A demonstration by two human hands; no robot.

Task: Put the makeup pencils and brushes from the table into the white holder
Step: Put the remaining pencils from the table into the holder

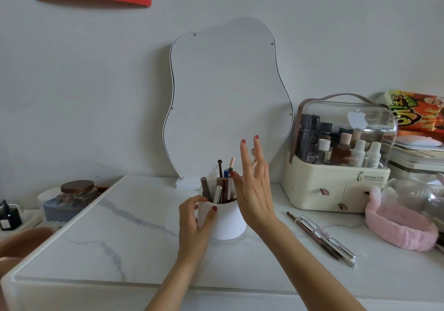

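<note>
The white holder (227, 224) stands on the marble table (134, 243) in front of the mirror. Several pencils and brushes (222, 185) stick up out of it. My left hand (195, 224) grips the holder's left side, thumb on its front. My right hand (252, 185) hovers just right of the holder's rim with its fingers spread and nothing in it; a pale pencil tip (254, 164) shows behind its fingers. Several more makeup pencils (322, 238) lie side by side on the table to the right.
A wavy mirror (225, 99) leans on the wall behind. A cream cosmetics case (336, 161) with a clear lid stands at the right, a pink headband (401, 229) beside it. A jar (77, 190) and small bottles sit at the left, off the table edge.
</note>
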